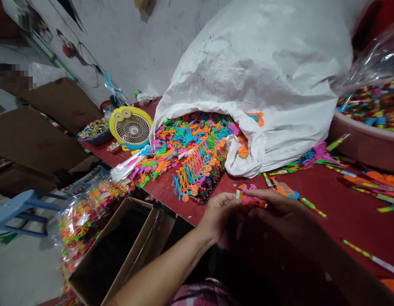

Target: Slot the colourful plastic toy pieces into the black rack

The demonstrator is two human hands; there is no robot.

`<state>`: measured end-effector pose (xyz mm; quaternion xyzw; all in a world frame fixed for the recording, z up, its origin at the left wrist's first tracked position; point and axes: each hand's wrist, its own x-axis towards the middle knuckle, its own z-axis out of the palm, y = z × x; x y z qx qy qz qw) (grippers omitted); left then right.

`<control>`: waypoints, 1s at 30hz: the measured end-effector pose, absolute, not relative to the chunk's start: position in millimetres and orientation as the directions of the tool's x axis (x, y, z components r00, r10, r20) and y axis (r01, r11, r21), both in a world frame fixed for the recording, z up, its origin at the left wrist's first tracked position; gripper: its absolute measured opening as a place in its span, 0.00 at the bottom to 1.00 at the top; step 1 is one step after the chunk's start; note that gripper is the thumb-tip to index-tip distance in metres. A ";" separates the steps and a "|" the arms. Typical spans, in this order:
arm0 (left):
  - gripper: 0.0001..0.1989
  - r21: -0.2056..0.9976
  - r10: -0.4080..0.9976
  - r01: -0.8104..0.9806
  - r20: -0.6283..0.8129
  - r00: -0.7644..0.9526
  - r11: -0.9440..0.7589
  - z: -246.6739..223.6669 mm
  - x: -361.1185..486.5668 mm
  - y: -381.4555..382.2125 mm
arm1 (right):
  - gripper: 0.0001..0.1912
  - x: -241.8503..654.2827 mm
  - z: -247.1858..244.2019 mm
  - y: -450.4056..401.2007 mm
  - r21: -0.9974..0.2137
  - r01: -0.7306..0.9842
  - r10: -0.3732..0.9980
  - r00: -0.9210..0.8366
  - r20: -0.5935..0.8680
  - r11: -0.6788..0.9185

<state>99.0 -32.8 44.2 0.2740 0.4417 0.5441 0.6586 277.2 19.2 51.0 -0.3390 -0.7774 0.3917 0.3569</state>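
Note:
Near the red table's front edge, my left hand and my right hand meet around small pink and orange plastic pieces. Fingers of both hands are closed on these pieces; their exact shape is partly hidden. Just beyond my left hand stands a dark tray with rows of colorful plastic pieces upright in it. Behind the tray, a large white sack lies with its mouth open, and a heap of colorful plastic pieces spills out of it.
On the right are a pink tub of colorful items and loose sticks on the red table. A yellow fan stands at the left. Below are an open cardboard box, filled plastic bags and a blue stool.

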 end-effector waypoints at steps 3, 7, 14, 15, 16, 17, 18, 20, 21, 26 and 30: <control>0.22 0.852 0.961 -0.448 -0.268 0.071 0.271 44.1 96.3 -36.1 | 0.17 279.6 50.2 20.1 -0.849 0.249 0.802 -0.524 0.286 0.466; 0.22 0.871 0.962 -0.418 -0.271 0.032 0.259 41.8 97.8 -39.2 | 0.13 282.0 49.6 27.2 -0.728 0.285 0.742 -0.508 0.437 0.624; 0.24 0.903 0.970 -0.390 -0.229 -0.079 0.182 32.5 104.4 -35.8 | 0.12 288.0 62.8 35.1 -0.703 0.367 0.786 -0.396 0.475 0.609; 0.24 0.907 0.974 -0.386 -0.214 -0.072 0.171 30.3 105.5 -35.0 | 0.13 288.7 64.0 34.2 -0.725 0.382 0.813 -0.379 0.443 0.573; 0.24 0.911 0.978 -0.382 -0.199 -0.067 0.159 28.1 106.5 -34.3 | 0.13 289.3 64.8 33.2 -0.741 0.392 0.832 -0.361 0.421 0.545; 0.24 0.915 0.981 -0.375 -0.185 -0.064 0.148 26.2 107.5 -33.6 | 0.13 289.6 65.3 32.1 -0.753 0.398 0.846 -0.344 0.407 0.523; 0.24 0.920 0.983 -0.367 -0.173 -0.065 0.138 24.8 108.4 -33.1 | 0.13 289.8 65.6 31.0 -0.764 0.400 0.857 -0.331 0.395 0.507; 0.23 0.931 0.985 -0.343 -0.159 -0.071 0.125 23.7 110.1 -32.6 | 0.15 289.7 66.0 29.2 -0.781 0.412 0.879 -0.307 0.366 0.469; 0.23 0.936 0.985 -0.330 -0.155 -0.074 0.123 24.2 110.9 -32.5 | 0.16 289.3 66.2 28.4 -0.791 0.421 0.892 -0.294 0.343 0.443; 0.21 0.959 0.988 -0.262 -0.130 -0.081 0.105 29.6 114.5 -32.9 | 0.21 286.9 67.4 26.3 -0.832 0.441 0.938 -0.230 0.259 0.337; 0.21 0.965 0.992 -0.250 -0.106 -0.075 0.084 32.4 116.2 -33.0 | 0.19 287.8 69.0 26.9 -0.831 0.409 0.923 -0.237 0.303 0.378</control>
